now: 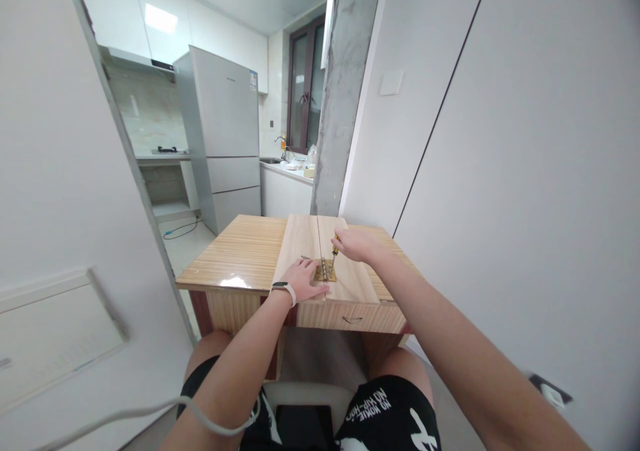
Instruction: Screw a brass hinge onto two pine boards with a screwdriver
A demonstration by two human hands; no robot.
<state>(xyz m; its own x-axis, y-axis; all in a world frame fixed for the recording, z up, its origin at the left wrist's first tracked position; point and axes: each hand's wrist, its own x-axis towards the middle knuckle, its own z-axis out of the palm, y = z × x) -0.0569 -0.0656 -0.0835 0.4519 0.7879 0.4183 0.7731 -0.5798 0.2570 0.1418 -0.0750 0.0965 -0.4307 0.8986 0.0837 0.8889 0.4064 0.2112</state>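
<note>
Two pale wooden boards (301, 237) lie side by side on the table, with a thin seam between them. Across that seam sits a brass hinge (325, 270). My right hand (354, 244) is closed around the yellow handle of a screwdriver (336, 245), its shaft pointing down to the right leaf of the hinge. Whether a screw is under the tip is too small to see. My left hand (303, 281) lies with fingers spread on the left board and the hinge's near edge, steadying nothing lifted. A white band is on the left wrist.
The wooden table (235, 251) has a drawer with a small handle (353, 319) at the front. A white wall (500, 171) stands close on the right. Beyond the table are a grey refrigerator (233, 117) and a sink counter (285, 184). A pale cable (165, 407) crosses my left forearm.
</note>
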